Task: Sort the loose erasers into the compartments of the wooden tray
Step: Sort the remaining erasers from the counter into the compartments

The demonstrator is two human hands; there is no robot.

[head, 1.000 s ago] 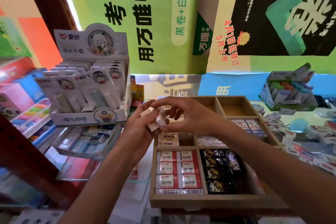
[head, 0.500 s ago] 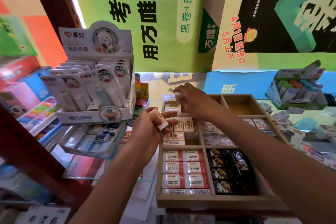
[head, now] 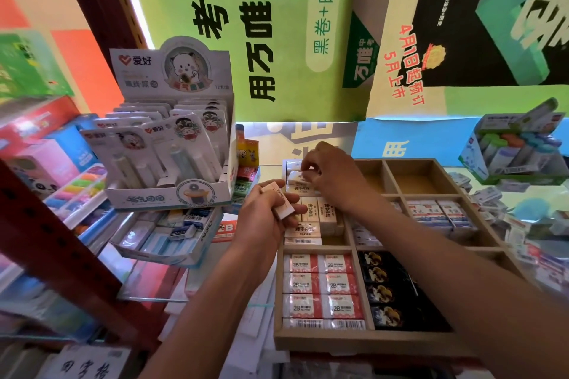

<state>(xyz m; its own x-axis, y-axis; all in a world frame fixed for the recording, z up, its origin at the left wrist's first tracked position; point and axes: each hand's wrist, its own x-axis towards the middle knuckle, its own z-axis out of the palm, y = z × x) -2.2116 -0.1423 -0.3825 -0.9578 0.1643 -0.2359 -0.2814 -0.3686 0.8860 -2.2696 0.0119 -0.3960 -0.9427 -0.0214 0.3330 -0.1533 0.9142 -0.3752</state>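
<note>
The wooden tray (head: 363, 343) lies in front of me with several compartments. My left hand (head: 264, 218) grips a cream eraser (head: 281, 200) just left of the tray's middle-left compartment. My right hand (head: 332, 175) reaches over the far-left compartment and its fingertips pinch a cream eraser (head: 297, 177) lying on the stack there. Cream erasers (head: 320, 212) fill the middle-left compartment. Red and white 2B erasers (head: 323, 286) fill the near-left one, black erasers (head: 388, 292) the near-middle one, and white and blue erasers (head: 437, 212) sit to the right.
A white display box of carded pens (head: 172, 151) stands at the left, with a box of blue erasers (head: 166, 234) below it. Loose packaged erasers (head: 523, 224) lie scattered to the right of the tray. A box of coloured erasers (head: 517, 148) stands at the far right.
My right hand went from my left hand out to the far-left compartment with an eraser and now holds it down on the stack. My left hand stayed, still gripping its eraser.
</note>
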